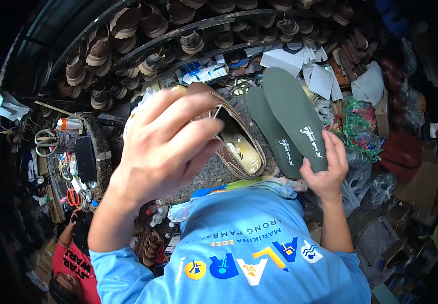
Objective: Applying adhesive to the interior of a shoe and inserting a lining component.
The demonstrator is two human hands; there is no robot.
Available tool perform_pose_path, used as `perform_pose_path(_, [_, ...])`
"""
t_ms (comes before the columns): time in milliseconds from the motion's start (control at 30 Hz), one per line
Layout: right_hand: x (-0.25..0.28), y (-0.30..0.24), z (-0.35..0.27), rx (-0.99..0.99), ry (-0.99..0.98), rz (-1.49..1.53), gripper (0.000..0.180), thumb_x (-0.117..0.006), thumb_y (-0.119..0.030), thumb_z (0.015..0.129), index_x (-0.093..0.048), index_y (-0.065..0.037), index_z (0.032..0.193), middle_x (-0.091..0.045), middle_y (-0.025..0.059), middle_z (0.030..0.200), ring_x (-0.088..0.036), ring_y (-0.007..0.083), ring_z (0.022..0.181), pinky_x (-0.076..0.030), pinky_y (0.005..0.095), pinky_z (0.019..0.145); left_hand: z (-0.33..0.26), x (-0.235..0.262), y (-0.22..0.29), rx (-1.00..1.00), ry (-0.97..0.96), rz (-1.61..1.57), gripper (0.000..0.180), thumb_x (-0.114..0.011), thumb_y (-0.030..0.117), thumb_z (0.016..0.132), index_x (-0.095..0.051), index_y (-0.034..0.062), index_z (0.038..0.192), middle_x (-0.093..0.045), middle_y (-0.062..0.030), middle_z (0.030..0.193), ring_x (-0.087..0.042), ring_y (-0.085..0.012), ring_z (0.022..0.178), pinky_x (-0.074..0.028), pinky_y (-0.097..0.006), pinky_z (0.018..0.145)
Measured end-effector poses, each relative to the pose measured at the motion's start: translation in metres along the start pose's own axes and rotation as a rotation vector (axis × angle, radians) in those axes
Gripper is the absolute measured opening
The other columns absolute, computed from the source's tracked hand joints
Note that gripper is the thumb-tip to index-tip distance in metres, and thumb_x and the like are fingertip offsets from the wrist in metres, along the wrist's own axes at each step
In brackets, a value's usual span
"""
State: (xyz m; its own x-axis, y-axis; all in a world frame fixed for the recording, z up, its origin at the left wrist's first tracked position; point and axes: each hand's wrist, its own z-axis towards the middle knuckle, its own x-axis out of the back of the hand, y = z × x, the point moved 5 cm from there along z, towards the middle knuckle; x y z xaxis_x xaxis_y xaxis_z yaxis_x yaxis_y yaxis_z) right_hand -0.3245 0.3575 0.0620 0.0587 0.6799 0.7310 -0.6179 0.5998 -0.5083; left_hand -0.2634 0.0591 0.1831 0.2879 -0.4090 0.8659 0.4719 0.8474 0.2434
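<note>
My left hand (pixel 165 147) is raised over a brown shoe (pixel 239 149) and pinches a thin metal needle (pixel 218 111) between its fingertips, just above the shoe's opening. The shoe lies on a rough grey work block (pixel 203 175) in front of me, its yellowish inner sole showing. My right hand (pixel 326 169) grips two dark green insoles (pixel 290 114) by their lower ends and holds them upright beside the shoe, to its right. My blue printed shirt (pixel 239 248) fills the lower middle.
Curved racks of brown shoes (pixel 143 35) run along the top. Loose papers (pixel 300 63) lie behind the insoles. Scissors (pixel 44 139) and a black phone (pixel 84 159) sit at left. Plastic bags (pixel 366 177) and cardboard (pixel 422 182) crowd the right. Another person in a red shirt (pixel 72 263) is at lower left.
</note>
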Motion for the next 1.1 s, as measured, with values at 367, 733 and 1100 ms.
perform_pose_path(367, [-0.019,-0.062,0.070,0.134,0.085,0.918,0.087,-0.086,-0.018,0.074,-0.035,0.002,0.142,-0.053,0.0259,0.135,-0.056,0.0332,0.124,-0.046,0.0434,0.105,0.050,0.017,-0.056,-0.080,-0.156,-0.154,0.052,-0.083,0.001,0.059,-0.059,0.0073,0.105,-0.057,-0.0146,0.132,-0.059,-0.0310,0.120,-0.044,-0.042,0.108])
perform_pose_path(733, [-0.124,-0.091,0.132,0.703,-0.513,0.658,0.022,-0.077,-0.001,0.070,-0.067,-0.006,0.089,-0.065,0.0092,0.086,-0.067,0.0323,0.086,-0.056,0.0414,0.079,-0.033,-0.028,-0.016,-0.109,-0.207,-0.737,0.063,-0.083,0.041,0.060,-0.061,0.0076,0.108,-0.059,-0.0164,0.110,-0.058,-0.0359,0.105,-0.040,-0.050,0.102])
perform_pose_path(1100, [-0.144,-0.078,0.138,0.440,-0.435,0.647,0.020,-0.080,-0.004,0.083,-0.060,-0.001,0.085,-0.063,0.0098,0.081,-0.062,0.0233,0.073,-0.050,0.0332,0.066,-0.060,-0.083,0.020,-0.075,-0.448,-0.153,0.071,-0.087,0.043,0.058,-0.058,0.0119,0.115,-0.056,-0.0123,0.106,-0.060,-0.0328,0.119,-0.036,-0.055,0.105])
